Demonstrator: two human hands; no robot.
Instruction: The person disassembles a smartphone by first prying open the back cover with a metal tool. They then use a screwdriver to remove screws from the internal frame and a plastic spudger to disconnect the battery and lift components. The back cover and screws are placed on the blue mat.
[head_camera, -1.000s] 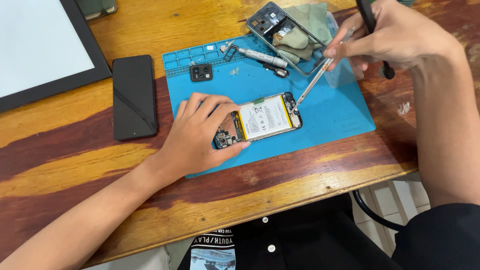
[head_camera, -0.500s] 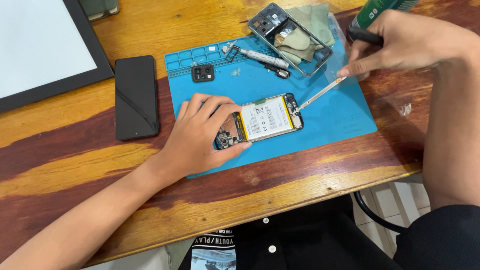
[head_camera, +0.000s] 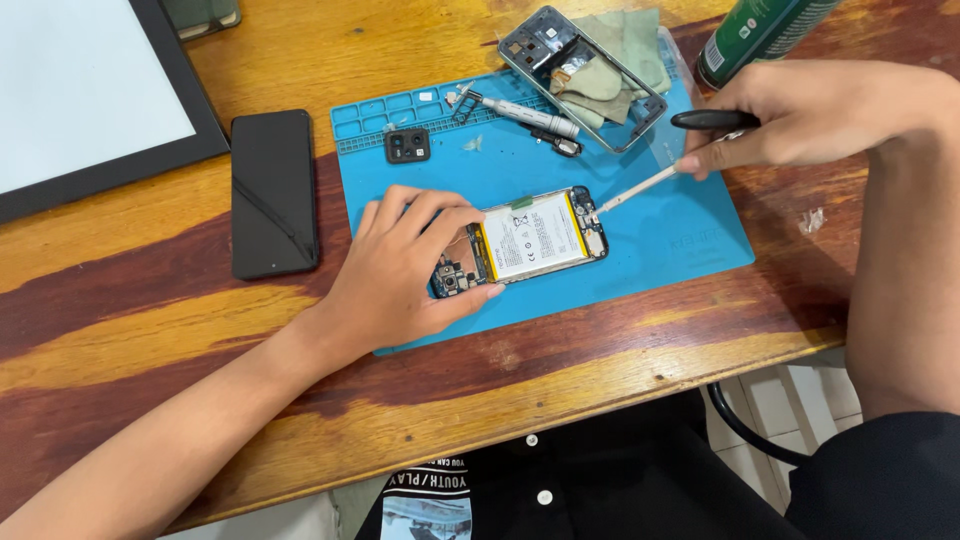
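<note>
An opened phone (head_camera: 535, 237) with its white battery exposed lies on a blue work mat (head_camera: 680, 240). My left hand (head_camera: 400, 270) rests over the phone's left end and holds it down against the mat. My right hand (head_camera: 810, 110) grips a thin white tool (head_camera: 635, 190) whose tip touches the phone's right edge. A black pen-like handle (head_camera: 715, 120) also lies in that hand.
A black phone (head_camera: 273, 193) lies left of the mat. A phone frame (head_camera: 583, 75) with a cloth, a silver screwdriver (head_camera: 520, 110) and a small camera cover (head_camera: 407, 146) sit at the mat's far end. A green can (head_camera: 760, 35) stands at top right, a framed white panel (head_camera: 85, 100) at top left.
My right hand has dropped lower and moved rightward, flattening the thin tool while its tip stays at the phone's right edge. The left hand has stayed on the phone.
</note>
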